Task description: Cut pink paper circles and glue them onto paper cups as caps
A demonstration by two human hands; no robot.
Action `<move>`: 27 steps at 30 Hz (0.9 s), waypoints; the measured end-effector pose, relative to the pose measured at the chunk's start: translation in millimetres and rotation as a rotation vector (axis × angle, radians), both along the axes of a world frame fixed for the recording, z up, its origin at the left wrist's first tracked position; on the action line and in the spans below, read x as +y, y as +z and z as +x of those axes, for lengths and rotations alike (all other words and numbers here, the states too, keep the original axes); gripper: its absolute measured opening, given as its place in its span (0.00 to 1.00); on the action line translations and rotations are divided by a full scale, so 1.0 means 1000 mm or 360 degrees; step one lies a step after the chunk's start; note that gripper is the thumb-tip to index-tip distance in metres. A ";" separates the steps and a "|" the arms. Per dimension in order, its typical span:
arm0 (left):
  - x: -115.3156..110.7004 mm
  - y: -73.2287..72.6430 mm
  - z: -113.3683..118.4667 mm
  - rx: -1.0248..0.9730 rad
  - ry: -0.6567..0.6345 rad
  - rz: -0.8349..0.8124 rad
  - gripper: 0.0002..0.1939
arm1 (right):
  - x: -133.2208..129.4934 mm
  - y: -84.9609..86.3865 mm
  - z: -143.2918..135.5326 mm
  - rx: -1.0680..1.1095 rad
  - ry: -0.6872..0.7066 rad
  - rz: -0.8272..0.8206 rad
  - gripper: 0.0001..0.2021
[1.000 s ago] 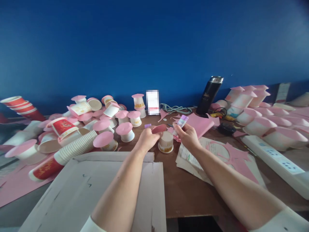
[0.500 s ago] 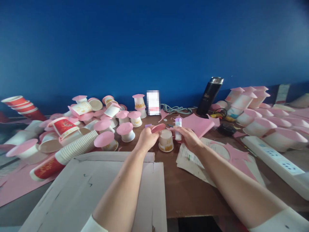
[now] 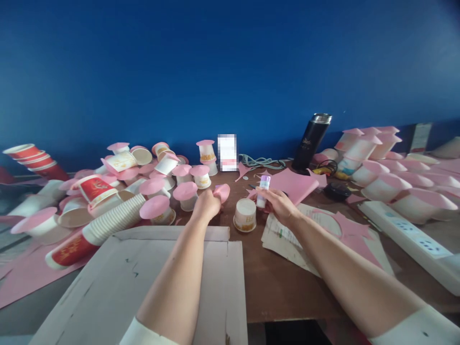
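My left hand is closed on a round pink paper disc, which sticks out past the fingers towards the right. A glue stick with a purple top stands nearly upright in the grip of my right hand. Between the two hands, a white paper cup with a gold print rests upside down on the brown table, touched by neither. Just beyond my left hand sits another upturned cup with a pink disc on top.
Many cups with pink tops crowd the left, beside a long stack of nested cups. A grey cardboard sheet lies front left. At right are pink paper, a black thermos, a power strip and more capped cups.
My left hand has moved left with the pink disc, away from above the upturned cup. That cup has shifted slightly towards me. My right hand keeps the glue stick, now tilted a little.
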State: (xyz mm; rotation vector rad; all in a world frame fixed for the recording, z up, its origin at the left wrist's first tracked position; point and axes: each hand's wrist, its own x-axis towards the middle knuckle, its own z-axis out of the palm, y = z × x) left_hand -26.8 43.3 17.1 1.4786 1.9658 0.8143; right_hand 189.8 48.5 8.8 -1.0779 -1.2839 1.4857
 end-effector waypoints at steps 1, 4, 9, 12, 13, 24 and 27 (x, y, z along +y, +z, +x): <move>0.001 -0.001 -0.002 -0.0019 -0.0028 -0.0036 0.17 | 0.000 0.000 0.000 -0.0015 0.0003 0.0019 0.19; -0.003 0.000 -0.001 -0.0068 -0.0088 -0.0126 0.19 | 0.001 -0.001 0.001 -0.0043 0.0013 0.0071 0.20; -0.018 0.015 0.005 0.0623 0.0020 0.0092 0.26 | 0.001 -0.002 0.001 -0.0034 -0.0003 0.0041 0.21; -0.025 0.028 0.006 0.0892 0.0169 0.0295 0.24 | 0.001 -0.002 0.001 -0.0014 -0.0004 0.0043 0.21; -0.027 0.031 0.006 0.0891 0.0193 0.0409 0.22 | 0.001 -0.002 0.000 -0.0005 -0.0013 0.0039 0.21; -0.037 0.026 0.026 0.0366 -0.0850 0.0333 0.38 | -0.002 0.004 -0.002 0.0163 -0.0167 -0.0026 0.21; -0.033 0.021 0.028 0.0384 -0.0854 0.0304 0.29 | -0.004 0.007 -0.003 0.0285 -0.0172 0.0048 0.21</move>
